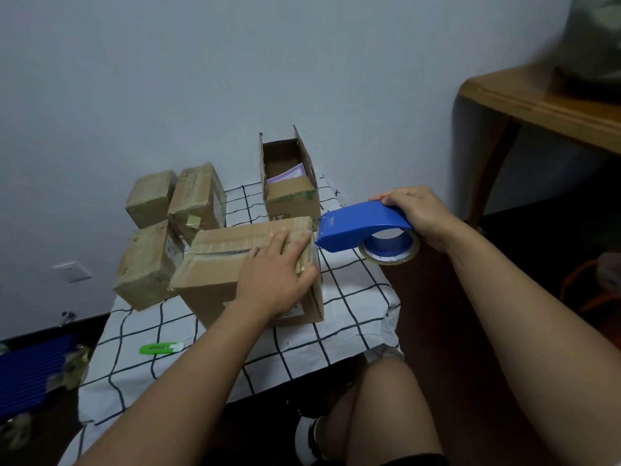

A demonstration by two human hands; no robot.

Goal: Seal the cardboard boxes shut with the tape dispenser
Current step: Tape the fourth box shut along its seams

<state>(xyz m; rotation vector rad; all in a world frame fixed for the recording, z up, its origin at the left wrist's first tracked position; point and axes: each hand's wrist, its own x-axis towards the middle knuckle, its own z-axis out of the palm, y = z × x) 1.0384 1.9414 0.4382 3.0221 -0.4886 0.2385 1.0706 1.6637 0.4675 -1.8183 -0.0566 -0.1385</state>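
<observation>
Bare knees and a white shoe (307,438) sit lowest in view, just under the near edge of the table (366,287), which wears a white cloth with a dark grid. From there two forearms reach forward.

Left hand (274,275) lies flat on top of the large cardboard box (215,280), fingers straight and spread, fingertips near the box's right edge, over the taped seam where the flaps meet. This box stands in the middle of the table with its flaps down.

Right hand (415,211) curls round the rear of the blue tape dispenser (361,225), gripping its curved back from above. The dispenser's nose points left and sits just beside the top right corner of the large box; whether it touches cannot be told. A roll of clear tape (389,247) hangs in its lower part.

Behind the large box an open box (290,193) stands upright, flaps raised, with something pale purple inside. To the left, three smaller sealed boxes (174,227) cluster together, partly over the table's left edge. A green utility knife (161,348) lies on the cloth near the left forearm.

Further out, a wall socket (71,271) shows low on the pale wall, a blue ribbed object (32,375) rests at the lower left, and a wooden side table (537,109) stands at the right.
</observation>
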